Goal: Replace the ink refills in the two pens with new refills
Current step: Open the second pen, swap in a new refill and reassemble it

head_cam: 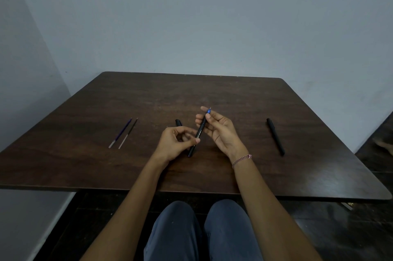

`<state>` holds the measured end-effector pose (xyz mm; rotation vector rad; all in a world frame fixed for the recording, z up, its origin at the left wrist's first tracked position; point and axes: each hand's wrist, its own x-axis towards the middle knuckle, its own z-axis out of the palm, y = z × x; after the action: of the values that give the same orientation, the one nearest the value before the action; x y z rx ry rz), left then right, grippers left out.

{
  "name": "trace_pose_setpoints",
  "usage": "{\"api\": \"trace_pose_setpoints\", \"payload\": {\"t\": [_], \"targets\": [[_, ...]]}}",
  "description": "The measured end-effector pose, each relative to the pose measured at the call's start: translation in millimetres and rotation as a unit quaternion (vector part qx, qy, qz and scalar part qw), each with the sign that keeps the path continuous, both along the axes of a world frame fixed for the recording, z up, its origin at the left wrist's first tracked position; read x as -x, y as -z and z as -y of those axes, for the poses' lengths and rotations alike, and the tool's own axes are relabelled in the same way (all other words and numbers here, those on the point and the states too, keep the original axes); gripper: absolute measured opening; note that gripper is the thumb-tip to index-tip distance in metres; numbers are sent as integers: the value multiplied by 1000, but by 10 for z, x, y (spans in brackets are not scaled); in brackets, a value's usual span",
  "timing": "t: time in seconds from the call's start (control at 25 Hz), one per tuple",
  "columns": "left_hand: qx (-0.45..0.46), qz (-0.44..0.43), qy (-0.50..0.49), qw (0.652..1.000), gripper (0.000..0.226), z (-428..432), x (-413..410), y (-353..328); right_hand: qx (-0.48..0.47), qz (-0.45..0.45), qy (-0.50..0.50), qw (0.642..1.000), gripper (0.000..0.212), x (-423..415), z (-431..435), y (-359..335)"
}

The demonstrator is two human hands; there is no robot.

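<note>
An uncapped black pen (199, 132) with a blue tip is held above the middle of the dark wooden table (148, 99). My left hand (177, 143) pinches its lower barrel between thumb and fingers. My right hand (219, 129) pinches the blue tip end with thumb and forefinger. Behind my left hand lies a black cap (178, 122), partly hidden. A second black pen (275, 136), capped, lies on the table to the right. Two thin refills, one blue (121, 132) and one dark (128, 133), lie side by side on the left.
The table stands against a grey wall in a corner. Its near edge runs just above my knees (202, 228). A dark floor shows below and to the right of the table.
</note>
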<state>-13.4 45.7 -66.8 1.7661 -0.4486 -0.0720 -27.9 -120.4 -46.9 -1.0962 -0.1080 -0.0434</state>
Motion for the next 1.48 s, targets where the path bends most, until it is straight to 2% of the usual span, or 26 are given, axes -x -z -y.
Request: {"api": "trace_pose_setpoints", "payload": {"t": [0.24,0.6,0.92,1.16,1.36,1.48], "targets": [[0,16,3,1000,18,4,0,-17,22,6,18,1000,20,6,0,-15],[10,17,-9,1000,18,17,13,-26,-15,2,-14,1000,22,11,-7,-23],[-6,22,-6,1000,17,11,0,-10,24,1,33,999,17,-10,-8,-2],[25,12,-41,999,18,28,-18,-8,-14,7,47,999,22,-68,-15,42],[66,16,-156,985,17,27,-23,-36,72,40,121,989,20,-112,-40,124],[107,9,-236,966,18,-6,-58,-28,227,57,139,962,19,-129,-94,167]]}}
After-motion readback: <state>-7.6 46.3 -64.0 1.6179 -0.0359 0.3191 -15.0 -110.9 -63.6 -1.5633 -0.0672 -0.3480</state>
